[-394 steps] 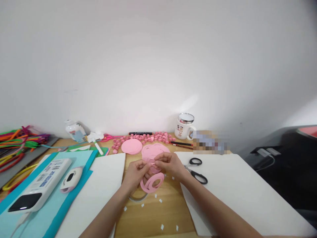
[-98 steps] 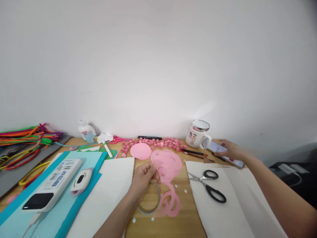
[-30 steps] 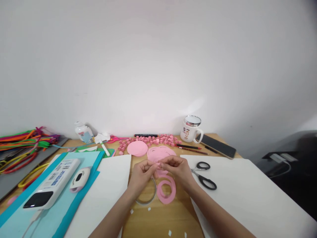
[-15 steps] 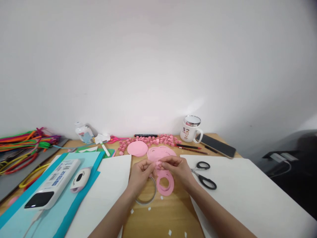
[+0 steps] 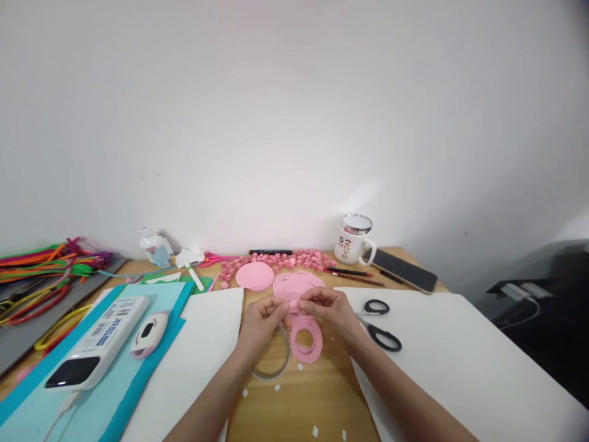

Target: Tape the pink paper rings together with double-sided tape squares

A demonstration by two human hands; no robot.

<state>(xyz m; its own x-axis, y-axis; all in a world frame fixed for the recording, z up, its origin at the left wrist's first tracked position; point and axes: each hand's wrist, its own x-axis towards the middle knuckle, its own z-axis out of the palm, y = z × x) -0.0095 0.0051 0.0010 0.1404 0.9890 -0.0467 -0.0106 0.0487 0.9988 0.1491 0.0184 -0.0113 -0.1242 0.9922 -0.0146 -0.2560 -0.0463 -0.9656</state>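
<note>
My left hand [image 5: 265, 319] is closed in a pinch on a small pink paper piece [image 5: 293, 303], much of it hidden by the fingers. Close beside it, my right hand [image 5: 327, 310] is also pinched at the right edge of this piece; whatever lies between its fingertips is too small to make out. Just below the hands, a pink paper ring [image 5: 317, 350] lies on the wooden table. A roll of tape [image 5: 275, 376] rests under my left wrist. Behind the hands are pink paper cut-outs [image 5: 294, 281] and a stack of pink paper circles [image 5: 255, 276].
Black-handled scissors [image 5: 384, 337] lie on white paper [image 5: 442, 344] at the right. Along the back are a mug [image 5: 352, 242], a phone [image 5: 405, 270], pencils [image 5: 359, 279] and many pink balls [image 5: 308, 259]. A power bank [image 5: 103, 337] lies on blue sheets at the left.
My right fingertips have moved slightly right, away from my left fingertips. The left hand stays nearly in place, and the things on the table have not moved.
</note>
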